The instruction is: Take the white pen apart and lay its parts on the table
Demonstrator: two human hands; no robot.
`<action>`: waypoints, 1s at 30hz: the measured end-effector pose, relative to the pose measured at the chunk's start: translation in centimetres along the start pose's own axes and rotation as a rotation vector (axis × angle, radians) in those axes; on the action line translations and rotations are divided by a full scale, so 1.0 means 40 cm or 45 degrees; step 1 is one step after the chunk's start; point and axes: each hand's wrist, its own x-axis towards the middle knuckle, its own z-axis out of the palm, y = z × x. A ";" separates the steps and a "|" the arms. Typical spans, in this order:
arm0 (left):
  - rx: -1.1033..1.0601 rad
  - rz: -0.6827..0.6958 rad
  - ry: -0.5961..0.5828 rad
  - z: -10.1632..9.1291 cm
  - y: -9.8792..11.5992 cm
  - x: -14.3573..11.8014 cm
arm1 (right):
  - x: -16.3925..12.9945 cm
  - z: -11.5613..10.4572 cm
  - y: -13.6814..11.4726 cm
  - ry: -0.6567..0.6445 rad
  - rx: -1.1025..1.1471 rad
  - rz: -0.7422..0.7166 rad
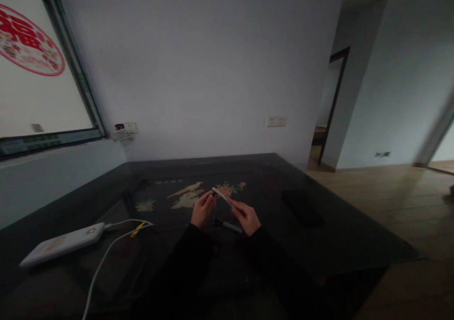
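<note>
Both hands, left (202,210) and right (247,216), pinch a white pen (222,196) above the worktop (347,244); a loose pinch could drop it.

Dim room, pale wall (198,64), tiled floor (397,202)

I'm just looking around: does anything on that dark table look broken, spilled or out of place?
Nothing stands out. The left hand and right hand hold a white pen above the table; a second pen lies below them. A white power bank with its cable lies at left, intact.
</note>
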 end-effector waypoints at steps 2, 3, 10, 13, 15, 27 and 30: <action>0.002 -0.013 -0.008 -0.001 -0.002 0.001 | 0.002 -0.003 0.003 0.027 -0.015 0.009; 0.004 -0.019 -0.013 -0.002 -0.002 0.001 | 0.003 -0.005 0.004 0.038 -0.021 0.012; 0.048 -0.036 -0.054 -0.012 -0.001 0.004 | 0.004 -0.013 -0.004 0.076 -0.017 0.026; 0.059 -0.041 -0.056 -0.011 0.002 0.002 | 0.004 -0.015 -0.007 0.079 0.015 0.040; 0.062 -0.042 -0.040 -0.008 0.005 0.000 | 0.004 -0.014 -0.009 0.065 0.045 0.049; 0.060 -0.007 -0.029 0.003 0.016 -0.007 | -0.004 -0.007 -0.032 -0.022 0.125 0.071; 0.064 -0.031 -0.036 -0.002 0.010 -0.006 | -0.003 -0.008 -0.025 0.018 0.094 0.079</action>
